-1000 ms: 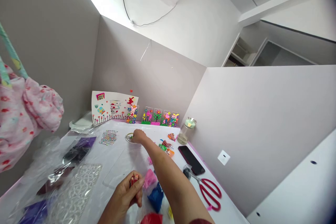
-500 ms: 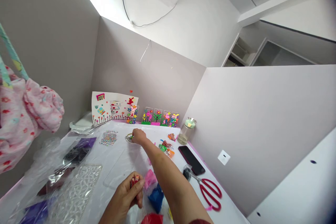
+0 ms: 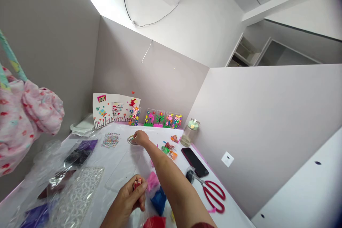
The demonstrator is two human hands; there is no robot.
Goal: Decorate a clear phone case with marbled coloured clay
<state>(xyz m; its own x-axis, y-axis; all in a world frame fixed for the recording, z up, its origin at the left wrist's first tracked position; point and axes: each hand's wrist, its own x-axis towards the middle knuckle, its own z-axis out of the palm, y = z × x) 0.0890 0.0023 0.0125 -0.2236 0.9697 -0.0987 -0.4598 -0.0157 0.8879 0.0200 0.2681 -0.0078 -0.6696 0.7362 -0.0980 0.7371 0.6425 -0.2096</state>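
Observation:
My left hand (image 3: 133, 193) is closed around a small red-and-white striped piece (image 3: 137, 184), near the front of the table. Stretched out toward the back, my right hand (image 3: 140, 138) is at a small round ring-like dish (image 3: 131, 140), its fingers pinched together at the right edge; whatever they hold is too small to make out. A clear sheet (image 3: 121, 171) lies between the hands. Beside my left hand are a pink packet (image 3: 152, 181), a blue packet (image 3: 159, 200) and a red packet (image 3: 155, 222), partly under my right forearm.
Left of the dish lie rhinestones (image 3: 110, 140). Plastic bags (image 3: 77, 192) cover the left side. To the right are a black phone (image 3: 195, 162), red-handled scissors (image 3: 213, 194) and a jar (image 3: 189, 133). Decorated panels (image 3: 160, 118) stand at the back.
The green bit seen at my right fingertips is no longer visible there. My right hand has shifted very slightly; my left hand keeps its hold.

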